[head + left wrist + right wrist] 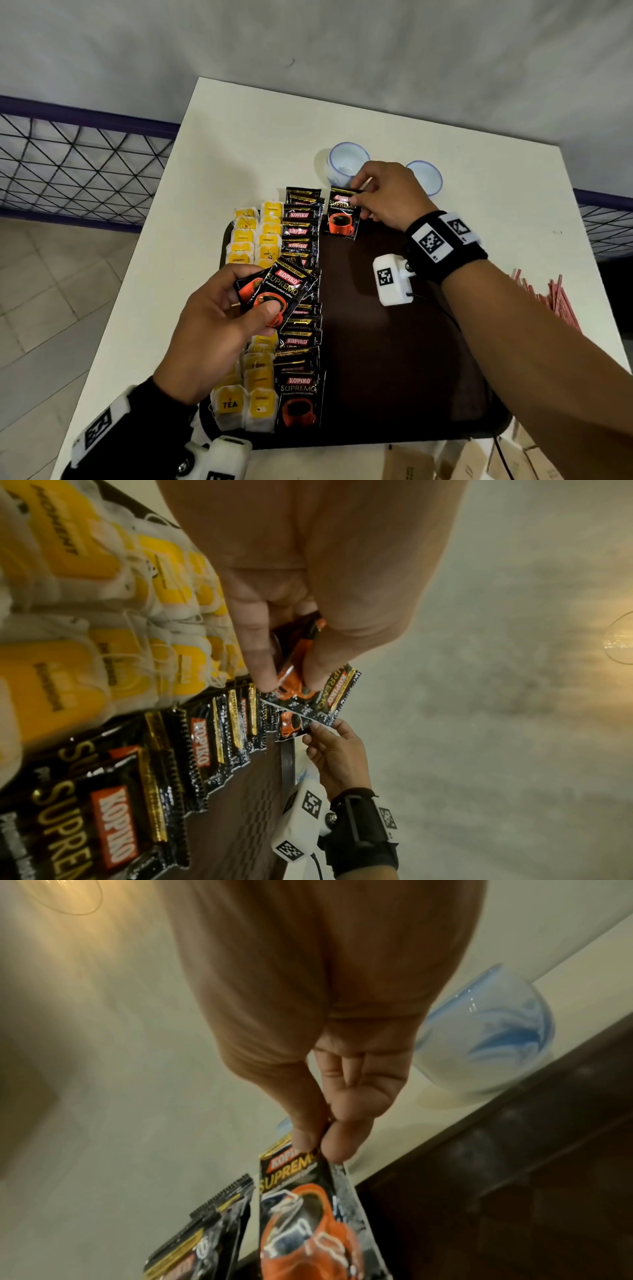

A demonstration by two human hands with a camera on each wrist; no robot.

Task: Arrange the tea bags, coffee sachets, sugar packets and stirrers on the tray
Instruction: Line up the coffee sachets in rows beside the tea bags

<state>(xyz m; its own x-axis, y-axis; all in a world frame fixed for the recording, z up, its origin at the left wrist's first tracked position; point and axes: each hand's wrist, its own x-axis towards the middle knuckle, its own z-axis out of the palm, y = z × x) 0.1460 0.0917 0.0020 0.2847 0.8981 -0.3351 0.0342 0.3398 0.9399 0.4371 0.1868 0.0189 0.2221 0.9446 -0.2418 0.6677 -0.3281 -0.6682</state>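
Note:
A dark brown tray point(394, 342) lies on the white table point(239, 137). Two columns of yellow tea bags point(246, 240) run along its left side, with an overlapping column of black coffee sachets point(301, 233) beside them. My left hand point(219, 318) holds a small stack of coffee sachets point(277, 294) above that column, thumb on top. At the tray's far edge my right hand point(383, 198) pinches the top of a single coffee sachet point(342, 219), at the head of a second column. The wrist views show the same sachets: the stack point(301, 680) and the pinched one point(308, 1218).
Two white-and-blue cups point(346, 164) point(424, 176) stand just beyond the tray. Red-and-white stirrers point(555, 301) lie on the table to the right. Brown packets point(462, 459) sit near the front edge. A wire fence point(78, 164) stands left of the table.

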